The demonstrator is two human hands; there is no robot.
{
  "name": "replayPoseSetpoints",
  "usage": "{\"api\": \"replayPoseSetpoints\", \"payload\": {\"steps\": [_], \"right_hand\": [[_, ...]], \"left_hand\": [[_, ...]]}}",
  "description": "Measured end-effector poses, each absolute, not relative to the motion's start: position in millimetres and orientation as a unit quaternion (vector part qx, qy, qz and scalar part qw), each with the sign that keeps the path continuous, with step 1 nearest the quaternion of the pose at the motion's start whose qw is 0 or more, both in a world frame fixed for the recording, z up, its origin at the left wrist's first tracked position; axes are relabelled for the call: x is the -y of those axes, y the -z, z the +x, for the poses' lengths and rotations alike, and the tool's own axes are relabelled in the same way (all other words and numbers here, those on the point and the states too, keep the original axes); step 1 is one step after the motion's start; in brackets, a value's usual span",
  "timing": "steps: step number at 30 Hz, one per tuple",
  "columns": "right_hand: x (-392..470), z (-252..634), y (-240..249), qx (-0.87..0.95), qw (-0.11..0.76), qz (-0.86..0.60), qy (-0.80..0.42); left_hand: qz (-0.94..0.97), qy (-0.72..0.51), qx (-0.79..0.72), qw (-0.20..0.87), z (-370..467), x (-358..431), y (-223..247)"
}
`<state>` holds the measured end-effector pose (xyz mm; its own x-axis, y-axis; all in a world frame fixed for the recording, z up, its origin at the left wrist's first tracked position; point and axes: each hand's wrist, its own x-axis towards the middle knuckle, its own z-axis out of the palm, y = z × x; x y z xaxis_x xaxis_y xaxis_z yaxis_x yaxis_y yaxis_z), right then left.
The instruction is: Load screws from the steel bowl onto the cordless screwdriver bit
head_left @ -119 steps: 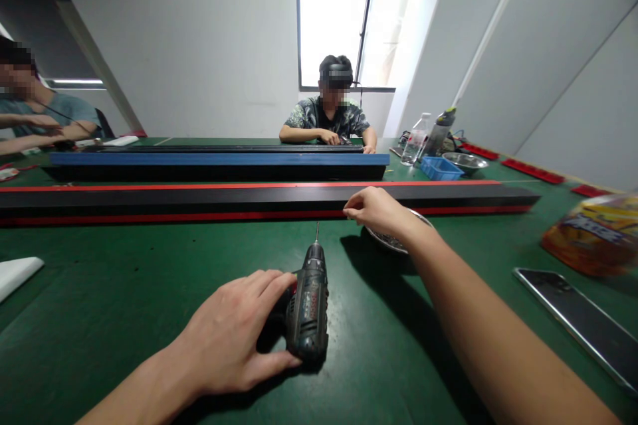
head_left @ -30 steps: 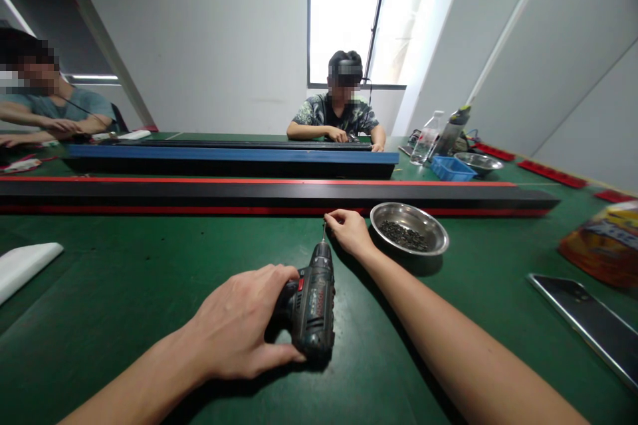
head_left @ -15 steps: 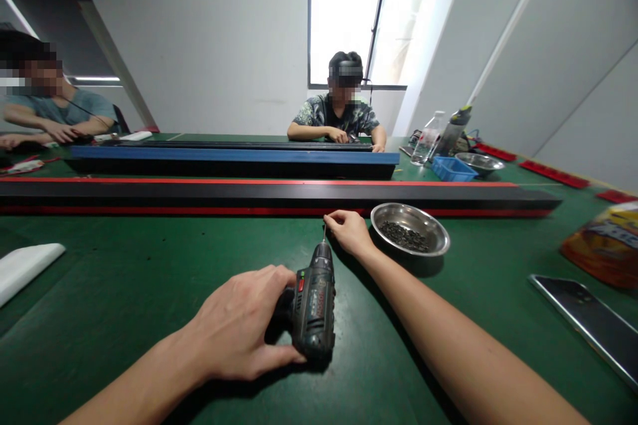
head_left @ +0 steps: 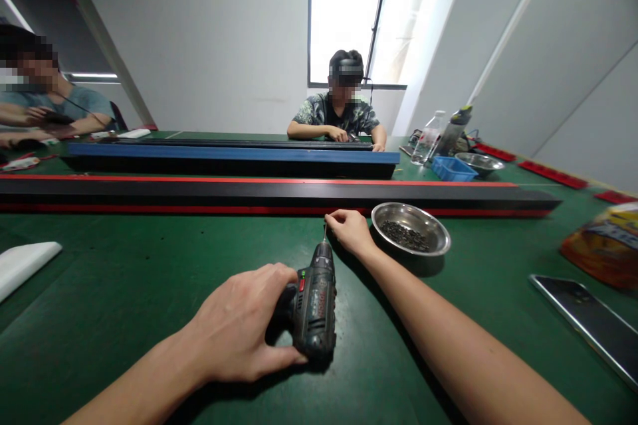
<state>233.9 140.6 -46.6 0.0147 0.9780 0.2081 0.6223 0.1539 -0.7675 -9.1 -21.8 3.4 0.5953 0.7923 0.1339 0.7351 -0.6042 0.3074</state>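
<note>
My left hand [head_left: 239,325] is closed around a dark cordless drill [head_left: 319,312] that lies on its side, its thin bit [head_left: 325,234] pointing away from me. At the tip of that bit, the thumb and fingers of my right hand [head_left: 351,231] are pinched together; whatever they hold is too small to make out. Right beside this hand stands a round steel bowl [head_left: 438,231] with many small dark screws [head_left: 405,236] in it. Just beyond my fingertips runs a long black bar with red edges [head_left: 209,195].
Behind the bar lies a blue-topped long bar [head_left: 229,155]. A phone [head_left: 588,319] and an orange packet [head_left: 605,246] are at right; a white block [head_left: 27,265] is at left. Farther back are a bottle [head_left: 428,139], a blue basket [head_left: 452,169] and two people at work.
Both my hands and the drill stay nearly still. The person at the far left has raised a hand with a dark object in it.
</note>
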Motion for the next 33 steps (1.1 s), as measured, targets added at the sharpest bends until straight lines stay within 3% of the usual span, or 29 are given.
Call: {"api": "replayPoseSetpoints", "payload": {"steps": [15, 33], "right_hand": [[-138.4, 235.6, 46.3, 0.661, 0.391, -0.603, -0.215], [-139.0, 239.6, 50.6, 0.630, 0.463, -0.511, -0.357]], "left_hand": [[0.896, -0.138, -0.409, 0.103, -9.8, 21.1, -0.5], [0.894, -0.121, -0.416, 0.114, -6.4, 24.7, -6.8]]}}
